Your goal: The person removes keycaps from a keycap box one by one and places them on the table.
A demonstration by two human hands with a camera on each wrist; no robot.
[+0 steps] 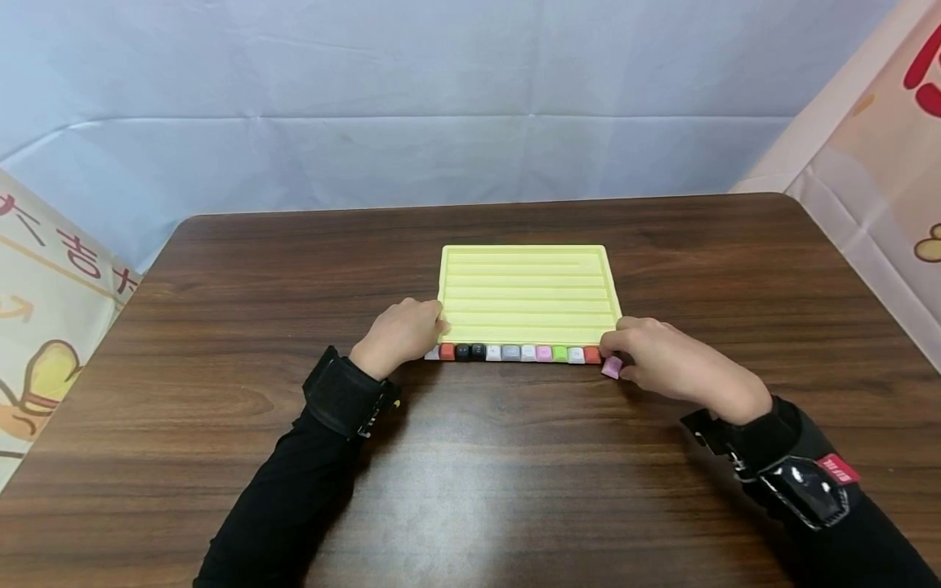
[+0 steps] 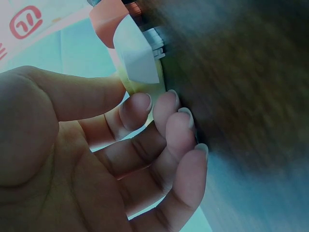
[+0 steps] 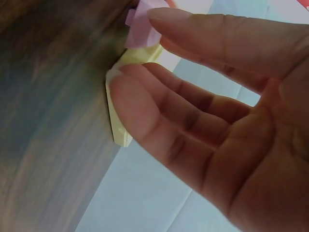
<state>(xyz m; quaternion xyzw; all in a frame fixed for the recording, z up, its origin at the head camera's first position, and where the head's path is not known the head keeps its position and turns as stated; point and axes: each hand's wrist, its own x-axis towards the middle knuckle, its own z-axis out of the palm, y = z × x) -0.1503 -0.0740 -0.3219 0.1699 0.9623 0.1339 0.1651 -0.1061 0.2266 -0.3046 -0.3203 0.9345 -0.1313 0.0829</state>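
A pale yellow ridged tray (image 1: 525, 294) lies flat on the table, with a row of coloured keycaps (image 1: 510, 353) along its near edge. My left hand (image 1: 406, 331) grips the tray's near left corner between thumb and index finger. Close to that thumb, a white keycap (image 2: 137, 55) and a red keycap (image 2: 107, 20) show in the left wrist view. At the near right corner, my right hand (image 1: 662, 359) pinches a pink keycap (image 1: 612, 367), tilted at the row's right end. Its remaining fingers curve beside the tray's edge (image 3: 116, 123).
The dark wood-grain table (image 1: 470, 474) extends around the tray on all sides. Pale blue cloth (image 1: 441, 106) hangs behind its far edge. Printed panels stand at the left (image 1: 59, 327) and right (image 1: 882, 180).
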